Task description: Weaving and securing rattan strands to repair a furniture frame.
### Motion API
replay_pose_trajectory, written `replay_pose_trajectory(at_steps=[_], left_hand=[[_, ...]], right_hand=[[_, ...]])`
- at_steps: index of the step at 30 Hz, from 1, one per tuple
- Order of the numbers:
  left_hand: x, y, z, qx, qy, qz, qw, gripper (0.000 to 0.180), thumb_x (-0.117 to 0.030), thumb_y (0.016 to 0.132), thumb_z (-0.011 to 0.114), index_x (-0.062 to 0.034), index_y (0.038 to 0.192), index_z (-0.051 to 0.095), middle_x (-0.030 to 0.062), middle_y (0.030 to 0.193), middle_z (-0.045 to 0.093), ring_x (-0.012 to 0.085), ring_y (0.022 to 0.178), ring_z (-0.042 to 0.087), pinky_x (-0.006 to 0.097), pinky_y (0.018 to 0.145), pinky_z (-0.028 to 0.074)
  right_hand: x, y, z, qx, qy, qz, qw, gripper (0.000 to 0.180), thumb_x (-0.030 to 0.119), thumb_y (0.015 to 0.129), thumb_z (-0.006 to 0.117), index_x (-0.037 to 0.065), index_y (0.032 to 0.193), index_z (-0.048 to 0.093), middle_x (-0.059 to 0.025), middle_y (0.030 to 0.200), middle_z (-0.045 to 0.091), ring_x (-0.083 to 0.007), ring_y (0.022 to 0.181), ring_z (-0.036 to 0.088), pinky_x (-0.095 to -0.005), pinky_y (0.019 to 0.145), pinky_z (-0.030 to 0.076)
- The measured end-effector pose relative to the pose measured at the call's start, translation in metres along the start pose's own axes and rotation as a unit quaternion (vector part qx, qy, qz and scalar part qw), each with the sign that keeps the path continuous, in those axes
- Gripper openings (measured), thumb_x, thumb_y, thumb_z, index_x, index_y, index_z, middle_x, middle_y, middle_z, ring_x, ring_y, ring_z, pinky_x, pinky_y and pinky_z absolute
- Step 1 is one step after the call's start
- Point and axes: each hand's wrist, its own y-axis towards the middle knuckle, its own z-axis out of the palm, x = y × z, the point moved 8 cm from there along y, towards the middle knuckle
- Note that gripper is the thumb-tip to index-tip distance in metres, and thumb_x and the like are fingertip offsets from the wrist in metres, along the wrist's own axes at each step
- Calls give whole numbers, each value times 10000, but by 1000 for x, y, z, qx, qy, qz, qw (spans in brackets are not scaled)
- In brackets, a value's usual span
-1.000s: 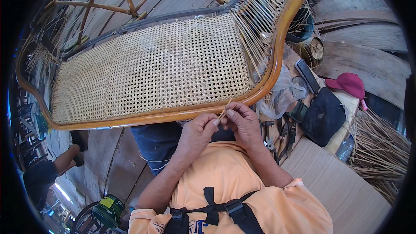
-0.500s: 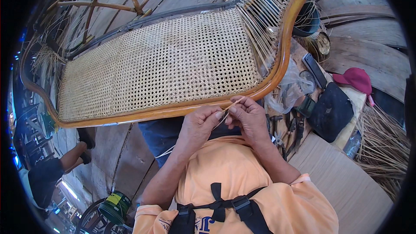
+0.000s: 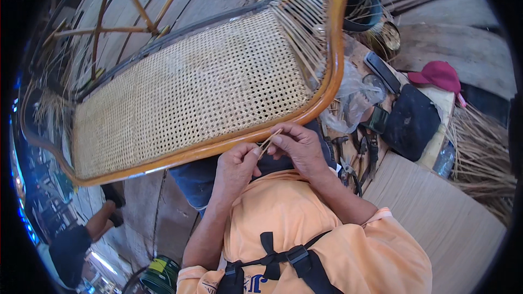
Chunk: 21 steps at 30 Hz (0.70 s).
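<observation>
My left hand (image 3: 238,169) and my right hand (image 3: 298,149) meet just over my lap, at the near edge of a large rattan frame. Both pinch a thin pale cane strip (image 3: 266,144) between thumb and fingers, and it looks doubled over between them. Beyond the hands, a woven cane panel (image 3: 190,84) with open holes fills the frame. Its varnished brown rail (image 3: 180,159) curves past my fingertips. At the panel's right end, loose cane strands (image 3: 305,32) run across to the rail.
On my right are pliers (image 3: 348,170), a clear plastic bag (image 3: 351,95), a black pouch (image 3: 411,122), a maroon cap (image 3: 437,76), a cane bundle (image 3: 482,147) and a pale board (image 3: 430,212). Lower left are a green bucket (image 3: 160,273) and another person's leg (image 3: 101,220).
The whole view has shifted, so the rattan frame and my hands appear further left. My hands have drawn slightly apart along the strip. Its pale tail by my left forearm is now mostly out of sight.
</observation>
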Motion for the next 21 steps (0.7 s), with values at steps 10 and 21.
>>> replay_pose_trajectory(at_steps=[10,21], left_hand=[[-27,10,27,-4,94,86,992,221,-181,882,599,2,998,640,-1,764,593,44,593,490,181,529,413],[-22,44,-2,-101,-55,30,993,196,-201,884,562,-10,899,605,-4,682,540,59,516,438,175,432,336]], right_hand=[[26,-2,-10,19,-75,-101,992,112,56,872,576,-19,944,617,-34,834,594,-84,772,568,-219,698,467],[187,58,-176,-309,-309,-297,849,162,132,859,586,-7,936,620,-65,823,617,-153,731,578,-267,689,461]])
